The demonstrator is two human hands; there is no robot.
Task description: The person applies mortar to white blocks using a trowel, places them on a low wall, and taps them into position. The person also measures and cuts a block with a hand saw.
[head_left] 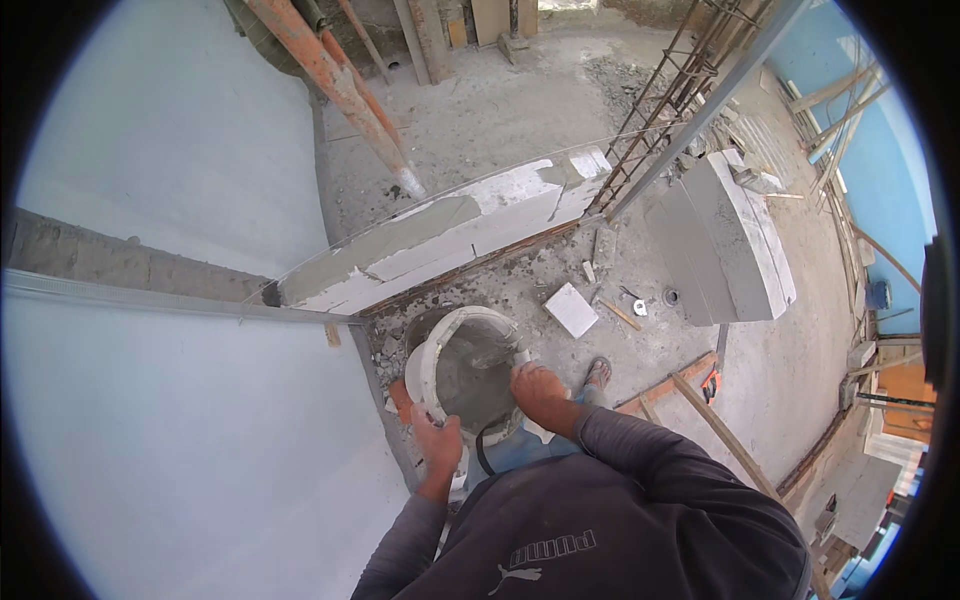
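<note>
A pale, mortar-crusted bucket [428, 362] stands close in front of me, with wet grey mortar [470, 385] inside. My left hand [437, 442] is closed on its near left rim. At the right rim, my right hand [540, 392] is closed, its fingers partly hidden; it appears to grip the rim. A mortar-coated tool, seemingly a trowel [490, 357], lies in the bucket beside that hand. A dark curved strap [483, 452] shows between my hands and my legs.
Beyond the bucket runs a low block wall [470, 235] smeared with mortar. Right of it lie a small white block [571, 310], a wooden stick [620, 315] and a tape measure [639, 306]. Large pale blocks [725, 240] stand farther right. An orange-handled saw [711, 385] rests near timber pieces [725, 430].
</note>
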